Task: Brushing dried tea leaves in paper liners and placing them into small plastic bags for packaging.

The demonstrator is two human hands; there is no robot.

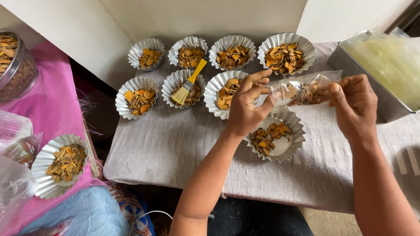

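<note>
Right then, both hands were up over the grey-clothed worktop, sharing a clear plastic pouch just right of centre frame. The left hand had its fingers pinching the pouch's open end, thumb and forefinger closed on the film. The right hand pinched the other end, fingers curled in tight on the plastic. Inside the pouch sat a small load of dried orange-brown chips, lying roughly level between the two hands.

Directly below, a fluted foil cup rested on the cloth, half emptied, with chips on its left side and bare white bottom showing. Seven more filled foil cups stood in two rows across the upper middle of the frame. A yellow-handled brush lay propped in one of the second-row cups.

At the upper right was a metal tray holding clear bags. At lower left, another filled cup sat on a pink cloth, with a glass jar of chips at the far upper left.
</note>
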